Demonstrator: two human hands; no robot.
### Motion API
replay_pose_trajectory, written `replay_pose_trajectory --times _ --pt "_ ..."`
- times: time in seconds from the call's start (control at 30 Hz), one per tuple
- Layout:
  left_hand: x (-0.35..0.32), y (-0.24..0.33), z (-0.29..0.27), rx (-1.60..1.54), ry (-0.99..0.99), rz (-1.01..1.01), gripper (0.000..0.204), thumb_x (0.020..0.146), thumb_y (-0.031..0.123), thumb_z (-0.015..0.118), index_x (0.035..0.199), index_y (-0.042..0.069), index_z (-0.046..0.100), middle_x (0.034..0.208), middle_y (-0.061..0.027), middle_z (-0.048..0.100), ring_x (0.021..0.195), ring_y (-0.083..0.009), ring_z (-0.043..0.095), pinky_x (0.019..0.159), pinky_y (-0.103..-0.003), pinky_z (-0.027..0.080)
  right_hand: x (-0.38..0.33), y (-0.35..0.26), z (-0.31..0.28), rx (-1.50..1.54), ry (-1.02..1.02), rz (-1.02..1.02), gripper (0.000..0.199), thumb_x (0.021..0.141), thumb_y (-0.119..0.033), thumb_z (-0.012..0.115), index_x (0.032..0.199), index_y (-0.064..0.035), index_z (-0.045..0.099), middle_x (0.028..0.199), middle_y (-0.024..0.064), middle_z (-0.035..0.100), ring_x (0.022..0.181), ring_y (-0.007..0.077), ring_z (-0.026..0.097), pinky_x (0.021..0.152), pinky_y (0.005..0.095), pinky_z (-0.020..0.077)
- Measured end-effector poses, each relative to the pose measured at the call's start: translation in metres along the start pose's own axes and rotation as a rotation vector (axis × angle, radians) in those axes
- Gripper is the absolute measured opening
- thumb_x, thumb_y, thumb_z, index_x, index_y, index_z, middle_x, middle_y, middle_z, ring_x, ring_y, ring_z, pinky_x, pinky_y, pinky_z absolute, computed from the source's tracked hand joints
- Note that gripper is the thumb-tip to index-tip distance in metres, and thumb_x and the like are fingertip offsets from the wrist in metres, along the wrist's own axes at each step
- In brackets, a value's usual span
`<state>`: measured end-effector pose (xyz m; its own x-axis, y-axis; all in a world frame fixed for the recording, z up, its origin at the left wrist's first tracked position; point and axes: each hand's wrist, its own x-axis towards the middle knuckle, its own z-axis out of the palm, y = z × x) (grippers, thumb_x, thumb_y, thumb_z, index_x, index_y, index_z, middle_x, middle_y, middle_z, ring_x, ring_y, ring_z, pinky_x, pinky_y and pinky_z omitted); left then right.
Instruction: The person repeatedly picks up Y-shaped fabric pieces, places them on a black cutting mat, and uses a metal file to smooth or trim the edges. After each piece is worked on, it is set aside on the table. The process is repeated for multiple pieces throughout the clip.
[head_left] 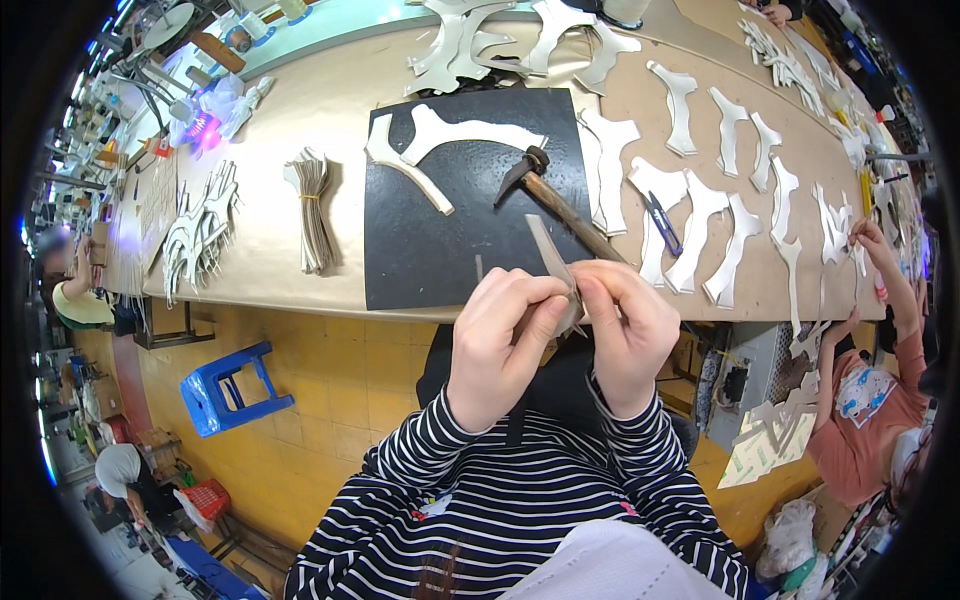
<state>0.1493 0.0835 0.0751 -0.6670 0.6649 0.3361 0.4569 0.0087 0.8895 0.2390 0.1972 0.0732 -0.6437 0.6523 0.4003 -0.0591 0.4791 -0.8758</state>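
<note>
Pale leather strip (553, 262) pinched in both closed grips, left hand (497, 345), right hand (628, 335), seemingly at table edge (300, 296), hammer (555, 198) just beyond

Thin pale cut-out strip (553, 262), narrow, pointed upper end, tilted up-left, lower end pinched between both hands above table edge.

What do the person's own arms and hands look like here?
Both forearms wear long sleeves with narrow black and white horizontal stripes, ending at the wrists. The left hand and right hand are bare: no gloves, rings or watch visible on the fingers.
</note>
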Motion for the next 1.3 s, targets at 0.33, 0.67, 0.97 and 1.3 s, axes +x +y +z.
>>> replay_pose_trajectory --times 0.33,0.67,0.97,1.3 --pt "0.008 -0.013 -0.005 0.233 -0.022 0.245 0.013 0.078 -0.003 0.074 0.088 0.001 0.068 0.075 -0.0067 0.063 0.066 -0.0223 0.053 0.059 -0.032 0.042 -0.004 0.002 -0.001 -0.096 -0.06 -0.044 0.011 0.081 0.002 0.073 0.092 0.0052 0.073 0.091 0.0163 0.075 0.075 0.0235 0.074 0.069 0.0291 0.0588" --pt "0.001 -0.014 0.005 0.145 0.065 0.1 0.012 0.081 0.0 0.073 0.09 0.001 0.066 0.078 -0.0095 0.064 0.07 -0.0259 0.058 0.064 -0.034 0.047 -0.017 0.005 0.027 0.187 0.228 0.262 0.01 0.083 0.005 0.073 0.093 0.0082 0.073 0.087 0.0117 0.074 0.075 0.0132 0.07 0.067 0.0249 0.0569" --pt "-0.01 -0.029 0.009 -0.211 0.12 -0.155 0.004 0.095 0.0 0.065 0.096 -0.004 0.065 0.083 -0.0012 0.057 0.07 -0.0062 0.049 0.061 -0.021 0.038 -0.016 0.01 0.037 0.534 0.216 0.535 0.011 0.09 0.003 0.07 0.099 0.0087 0.073 0.092 0.0071 0.072 0.077 0.0094 0.067 0.069 0.021 0.055" --pt "-0.005 -0.037 -0.029 0.069 -0.083 -0.033 0.008 0.09 0.005 0.066 0.091 -0.001 0.06 0.081 -0.0123 0.061 0.073 -0.0287 0.06 0.069 -0.036 0.047 -0.009 0.01 0.035 0.275 -0.121 0.323 0.012 0.088 0.005 0.07 0.099 0.0083 0.073 0.099 0.0127 0.074 0.082 0.0137 0.071 0.073 0.0252 0.06"
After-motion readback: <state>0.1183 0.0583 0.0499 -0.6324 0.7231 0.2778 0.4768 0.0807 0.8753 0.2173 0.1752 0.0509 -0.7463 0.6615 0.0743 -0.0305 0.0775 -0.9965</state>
